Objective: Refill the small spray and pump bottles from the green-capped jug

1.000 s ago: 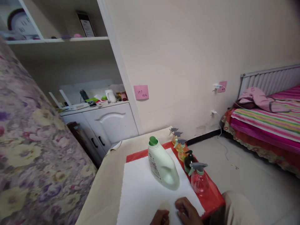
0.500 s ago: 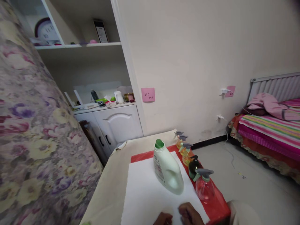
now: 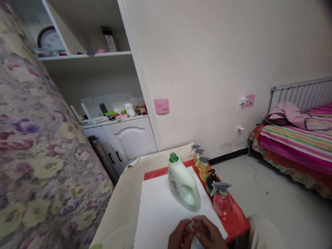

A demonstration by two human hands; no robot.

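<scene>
My left hand point(image 3: 179, 236) and my right hand point(image 3: 209, 234) meet over the white sheet point(image 3: 153, 211) at the lower edge of the view. Their fingertips are pinched together around something small and pale, too little to make out. Just beyond them a pale green detergent bottle point(image 3: 183, 186) stands on the sheet, its green pour spout point(image 3: 173, 157) uncovered and its handle towards me. Neither hand touches it. To the right of the bottle, a pink spray bottle point(image 3: 223, 204) stands nearest my right hand, on a red cloth point(image 3: 237, 221).
Behind the pink one runs a row with a dark pump bottle point(image 3: 211, 181) and a yellow spray bottle point(image 3: 204, 170). A floral curtain point(image 3: 52, 166) hangs at left, beside a white cabinet point(image 3: 129, 136). A bed point(image 3: 298, 145) stands at far right.
My hands have moved up over the sheet and come together, fingertips now meeting. The view has shifted slightly; the bottles have stayed in place.
</scene>
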